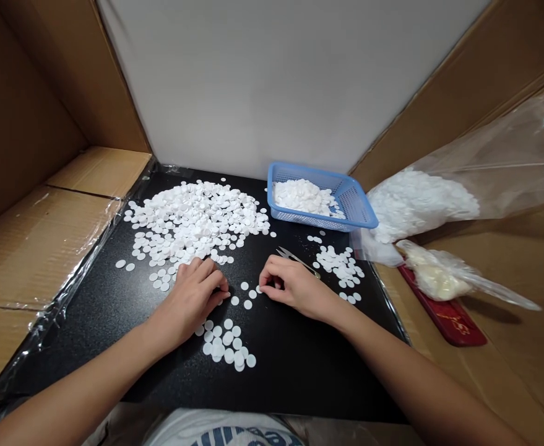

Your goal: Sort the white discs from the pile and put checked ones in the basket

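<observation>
My left hand [192, 300] rests on the black table [281, 365] at the near edge of a large pile of white discs [197, 214], its fingers bent and pressed together; what they hold, if anything, is hidden. My right hand [294, 285] pinches a white disc [259, 289] at its fingertips. Between both hands lie several loose discs [248, 304]. Nearer to me is a small group of discs [228, 338]. Another group of discs [339, 265] sits right of my right hand, and metal scissors [302, 262] lie just behind that hand.
A blue basket [322, 219] with white discs stands at the back right. Beyond the table's right edge are a clear bag of white pieces [415, 201], a small knotted bag [439, 272] and a red object [461, 323]. Cardboard walls [62, 68] flank the table.
</observation>
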### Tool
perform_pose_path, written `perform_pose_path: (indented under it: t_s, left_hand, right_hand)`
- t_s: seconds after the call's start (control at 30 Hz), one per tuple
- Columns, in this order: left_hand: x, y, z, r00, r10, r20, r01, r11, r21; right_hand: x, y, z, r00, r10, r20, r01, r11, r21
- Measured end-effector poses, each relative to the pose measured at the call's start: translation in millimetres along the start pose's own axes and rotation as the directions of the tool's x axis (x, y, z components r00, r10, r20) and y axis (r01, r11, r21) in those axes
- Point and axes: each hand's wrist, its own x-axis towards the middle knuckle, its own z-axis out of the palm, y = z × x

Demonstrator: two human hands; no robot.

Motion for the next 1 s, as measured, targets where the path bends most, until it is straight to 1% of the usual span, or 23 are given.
perform_pose_path:
  t_s: [0.07, 0.13, 0.2, 0.27, 0.33, 0.37, 0.47, 0.53, 0.6, 0.63, 0.67, 0.77, 0.8, 0.83, 0.93, 1.0]
  left_hand:
    - [-4.4, 1.0, -2.3, 0.997, 0.080, -0.025, -0.079, 0.996, 0.035]
    - [-8.5, 0.1, -4.6, 0.991, 0.131, 0.001, -0.131, 0.991, 0.027]
    - [-10.7, -2.8, -7.9, 0.989, 0.138, 0.059, -0.136, 0.990, -0.036]
    - [-10.3, -6.7, -13.3, 0.985, 0.121, 0.120, -0.106, 0.986, -0.127]
    - [-7.9, -10.4, -20.9, 0.987, 0.083, 0.139, -0.051, 0.975, -0.218]
    - [-6.4, -12.0, -25.1, 0.991, 0.052, 0.123, -0.019, 0.968, -0.252]
    - [-2.6, -15.7, -36.0, 0.996, -0.087, 0.000, 0.083, 0.947, -0.310]
    - [-1.6, -17.7, -40.2, 0.977, -0.201, -0.071, 0.168, 0.931, -0.324]
    - [-1.6, -19.4, -41.5, 0.945, -0.306, -0.113, 0.254, 0.907, -0.335]
    - [-1.8, -20.1, -41.3, 0.932, -0.342, -0.122, 0.285, 0.897, -0.338]
    - [-1.9, -20.7, -40.8, 0.923, -0.364, -0.123, 0.306, 0.889, -0.340]
    - [-2.3, -22.5, -37.7, 0.923, -0.368, -0.116, 0.313, 0.891, -0.329]
    - [-2.5, -23.3, -36.4, 0.927, -0.358, -0.112, 0.307, 0.896, -0.322]
    - [-2.8, -24.1, -35.0, 0.931, -0.348, -0.107, 0.300, 0.900, -0.316]
    - [-4.5, -26.8, -30.4, 0.940, -0.332, -0.079, 0.295, 0.907, -0.301]
    - [-6.2, -27.8, -27.3, 0.944, -0.327, -0.055, 0.298, 0.910, -0.289]
  right_hand:
    - [-0.6, 0.2, 1.0, 1.000, -0.007, -0.007, 0.007, 1.000, 0.001]
    - [-1.3, 0.6, 1.4, 1.000, -0.016, -0.014, 0.016, 1.000, -0.004]
    - [-2.1, 0.9, 0.8, 1.000, -0.028, -0.003, 0.028, 1.000, -0.012]
    - [-2.7, 1.4, -0.2, 0.999, -0.044, 0.018, 0.044, 0.999, -0.024]
    - [-3.1, 2.7, -0.8, 0.999, -0.043, 0.031, 0.044, 0.998, -0.037]
    - [-3.2, 3.5, -0.6, 0.999, -0.035, 0.031, 0.037, 0.998, -0.041]
    - [-3.1, 4.6, 2.0, 1.000, -0.029, 0.000, 0.029, 0.999, -0.043]
    - [-3.3, 1.6, 5.1, 0.997, -0.054, -0.052, 0.053, 0.998, -0.024]
    - [-4.4, -5.6, 8.7, 0.990, -0.091, -0.109, 0.090, 0.996, -0.007]
    - [-5.4, -10.4, 10.5, 0.986, -0.117, -0.116, 0.118, 0.993, -0.003]
    - [-6.7, -15.5, 12.2, 0.984, -0.148, -0.095, 0.149, 0.989, -0.003]
    - [-9.9, -27.7, 16.7, 0.974, -0.221, 0.056, 0.221, 0.975, 0.014]
    - [-10.0, -29.5, 18.2, 0.972, -0.221, 0.075, 0.220, 0.975, 0.018]
    - [-9.5, -30.0, 19.9, 0.976, -0.207, 0.060, 0.207, 0.978, 0.014]
    - [-4.7, -27.2, 26.6, 0.985, -0.157, -0.076, 0.156, 0.988, -0.017]
    - [-1.0, -26.1, 31.7, 0.985, -0.138, -0.103, 0.139, 0.990, -0.002]
